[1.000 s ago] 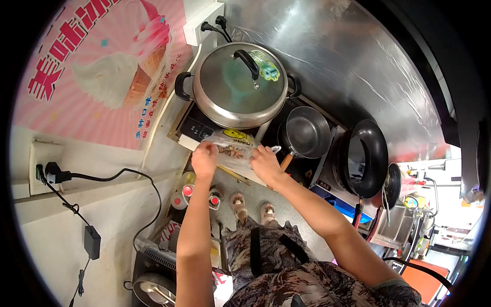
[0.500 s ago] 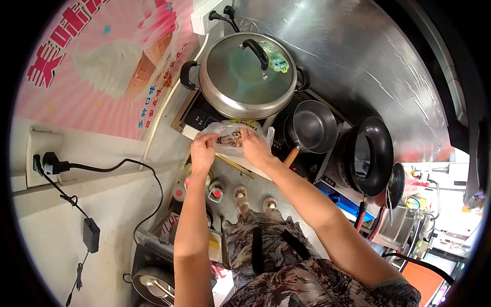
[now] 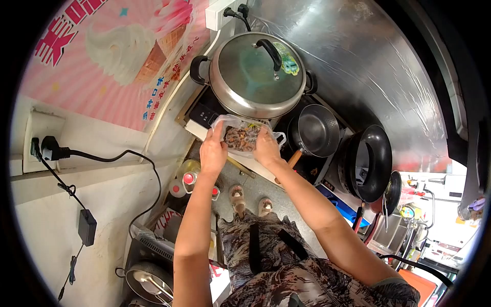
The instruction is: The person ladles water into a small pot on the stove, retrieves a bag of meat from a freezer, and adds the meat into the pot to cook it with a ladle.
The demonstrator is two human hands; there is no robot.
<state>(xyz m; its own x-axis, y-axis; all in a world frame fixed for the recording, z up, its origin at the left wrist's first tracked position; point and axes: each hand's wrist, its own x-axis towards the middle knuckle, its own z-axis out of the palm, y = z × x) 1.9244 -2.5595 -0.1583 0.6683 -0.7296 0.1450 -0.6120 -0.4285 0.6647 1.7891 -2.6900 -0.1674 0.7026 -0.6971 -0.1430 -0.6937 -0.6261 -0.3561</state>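
Observation:
A clear plastic bag (image 3: 242, 137) with small brown pieces inside is held open at the front edge of the stove counter. My left hand (image 3: 214, 151) grips its left side, and my right hand (image 3: 266, 147) grips its right side. Just behind the bag stands a large steel pot (image 3: 258, 105) with a glass lid (image 3: 245, 71) on it. To the right of my right hand, a dark frying pan (image 3: 317, 130) with a wooden handle sits on the stove.
Black pans (image 3: 376, 163) stand upright at the right beside a blue object (image 3: 340, 205). Bottles with red caps (image 3: 188, 178) are on the floor side at the left. A black cable (image 3: 148, 158) hangs along the left wall. A foil-like wall (image 3: 358, 66) rises behind the stove.
Both hands have spread the bag's mouth wider, so more of the brown pieces shows. The camera view has shifted slightly.

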